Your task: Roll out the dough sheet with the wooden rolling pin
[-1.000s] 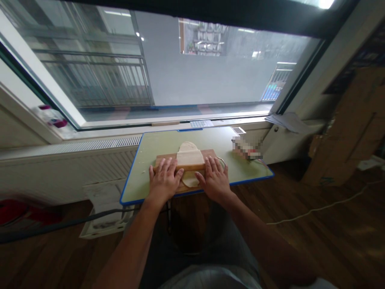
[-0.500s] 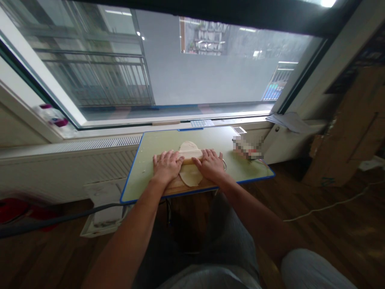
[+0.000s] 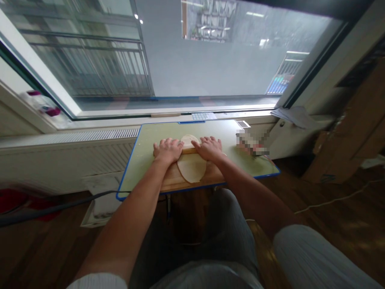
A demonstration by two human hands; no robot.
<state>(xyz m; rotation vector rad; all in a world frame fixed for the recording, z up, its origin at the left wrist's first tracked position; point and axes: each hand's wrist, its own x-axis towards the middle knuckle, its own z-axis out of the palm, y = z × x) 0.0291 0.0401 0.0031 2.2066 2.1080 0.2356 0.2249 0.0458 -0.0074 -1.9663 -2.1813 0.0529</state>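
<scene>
A flat oval of pale dough (image 3: 192, 167) lies on a wooden board (image 3: 172, 180) at the near edge of the table. Across the dough's far part runs a wooden rolling pin (image 3: 189, 151). My left hand (image 3: 169, 150) presses on the pin's left side, and my right hand (image 3: 209, 148) on its right side. Both hands lie over the pin with fingers pointing away from me, thumbs towards the middle. The pin's ends are mostly hidden under the palms. More dough shows beyond the pin.
The light green table (image 3: 144, 140) has a blue edge. A blurred-out object (image 3: 252, 142) stands at its right. Behind are a radiator (image 3: 90, 150), a window sill with papers (image 3: 290, 115) and a purple-capped bottle (image 3: 43, 105). A cardboard box (image 3: 350, 132) stands at right.
Both hands have pushed the rolling pin away from me along the dough, so more dough shows on the near side. The view has tilted slightly downward.
</scene>
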